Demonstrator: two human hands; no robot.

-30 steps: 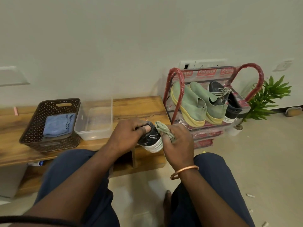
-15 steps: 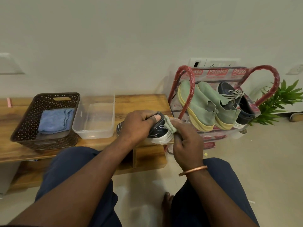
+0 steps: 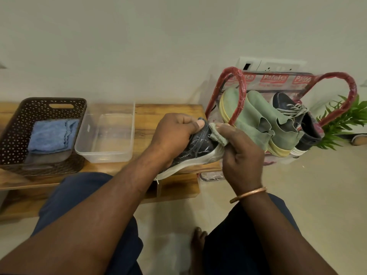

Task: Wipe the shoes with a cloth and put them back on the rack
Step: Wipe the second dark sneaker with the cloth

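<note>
My left hand (image 3: 174,133) grips a black shoe with a white sole (image 3: 196,151) by its top, holding it over the wooden bench. My right hand (image 3: 240,153) holds a small green-grey cloth (image 3: 217,134) and presses it against the shoe's upper at the toe end. To the right stands the red-framed shoe rack (image 3: 240,90). On it sit two green shoes with yellow soles (image 3: 256,124) and one dark laced shoe (image 3: 297,124).
On the wooden bench (image 3: 164,110) stand a brown perforated basket (image 3: 17,124) holding a blue cloth (image 3: 52,135) and a clear plastic tub (image 3: 105,135). A green plant (image 3: 345,124) is right of the rack. My knees and a bare foot are below, over a tiled floor.
The shoe has turned so more of its side and white sole shows. The cloth has slid along the upper toward the toe. The view has shifted slightly left.
</note>
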